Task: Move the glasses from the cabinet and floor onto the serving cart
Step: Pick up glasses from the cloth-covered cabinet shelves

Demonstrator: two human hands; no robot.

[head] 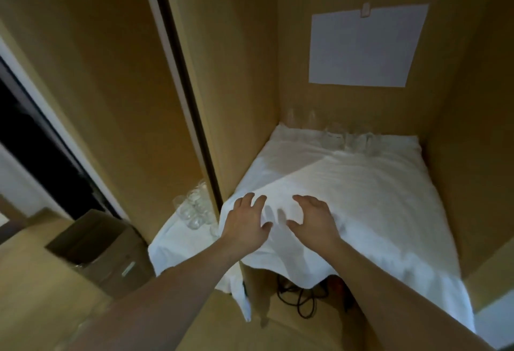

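Both hands over the white cloth, fingers spread, holding nothing.
Left hand and right hand hover at the cabinet shelf's front edge; glasses line its back edge.

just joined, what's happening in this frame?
A person reaches both bare arms into a wooden cabinet. The left hand and right hand are spread over the front of a white cloth covering the shelf, holding nothing. A row of clear glasses stands at the back of that cloth, and another cluster of glasses sits on cloth in the compartment to the left. No serving cart is in view.
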